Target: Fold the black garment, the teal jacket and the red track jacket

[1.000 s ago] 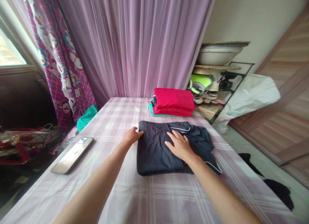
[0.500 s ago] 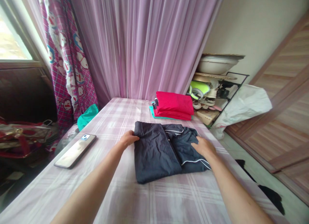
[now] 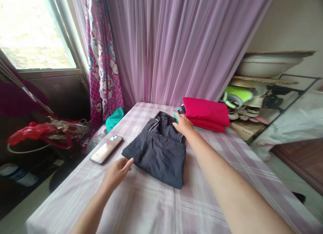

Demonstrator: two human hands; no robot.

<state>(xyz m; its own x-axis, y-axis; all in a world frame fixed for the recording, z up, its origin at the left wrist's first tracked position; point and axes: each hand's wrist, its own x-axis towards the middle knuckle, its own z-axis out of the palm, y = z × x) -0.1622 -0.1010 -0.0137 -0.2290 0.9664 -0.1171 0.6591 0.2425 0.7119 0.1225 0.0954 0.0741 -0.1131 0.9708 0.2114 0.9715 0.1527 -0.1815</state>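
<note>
Folding looks well along: the black, white-piped garment [image 3: 161,155] lies in a rough rectangle mid-table, collar toward the far edge, with some creases left unsmoothed. The bright red folded cloth [image 3: 207,114] rests near the far right corner of the plaid-covered table [image 3: 148,210], apart from it. The right hand [image 3: 184,124], thumb and fingers apart, is at the garment's collar end; the left [image 3: 117,171] meets its left corner, whether pinching I cannot tell.
</note>
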